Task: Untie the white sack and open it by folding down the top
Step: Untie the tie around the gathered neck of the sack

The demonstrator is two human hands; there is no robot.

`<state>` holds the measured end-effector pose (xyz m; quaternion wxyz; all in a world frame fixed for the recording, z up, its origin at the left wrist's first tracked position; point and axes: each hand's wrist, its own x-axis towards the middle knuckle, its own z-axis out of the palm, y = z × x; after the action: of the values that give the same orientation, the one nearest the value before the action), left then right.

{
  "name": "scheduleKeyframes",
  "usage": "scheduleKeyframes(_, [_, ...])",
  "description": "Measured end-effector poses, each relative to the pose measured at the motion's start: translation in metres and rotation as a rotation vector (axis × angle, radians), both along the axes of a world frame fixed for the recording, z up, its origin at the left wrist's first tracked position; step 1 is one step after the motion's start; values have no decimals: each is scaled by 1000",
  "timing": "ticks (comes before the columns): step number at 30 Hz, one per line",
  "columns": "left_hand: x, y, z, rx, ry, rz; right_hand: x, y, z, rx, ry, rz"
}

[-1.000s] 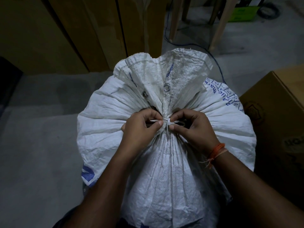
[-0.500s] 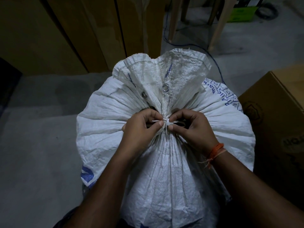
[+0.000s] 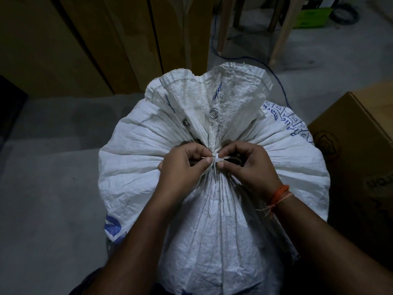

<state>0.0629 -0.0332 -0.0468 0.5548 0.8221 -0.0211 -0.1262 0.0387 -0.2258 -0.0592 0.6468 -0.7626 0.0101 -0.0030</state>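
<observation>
A full white woven sack [image 3: 148, 158] with blue print stands on the floor right below me. Its neck is gathered tight, and the loose top [image 3: 212, 90] with two metal eyelets fans out behind the gather. A thin white tie [image 3: 217, 160] is knotted round the neck. My left hand [image 3: 182, 165] pinches the tie at the knot from the left with thumb and forefinger. My right hand [image 3: 248, 165], with an orange thread on its wrist, pinches the knot from the right. The two sets of fingertips almost touch.
A brown cardboard box [image 3: 361, 158] stands close on the right of the sack. Tall brown panels [image 3: 95, 39] rise behind on the left. Pale chair legs [image 3: 282, 30], a blue cable [image 3: 276, 77] and a green box [image 3: 312, 15] lie at the back right. Grey floor [image 3: 42, 188] spreads to the left.
</observation>
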Motion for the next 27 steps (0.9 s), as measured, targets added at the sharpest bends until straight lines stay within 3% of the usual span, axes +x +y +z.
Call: scheduleKeyframes(27, [1,2,1,38,-35,-14,0,0,0,14,2,-4])
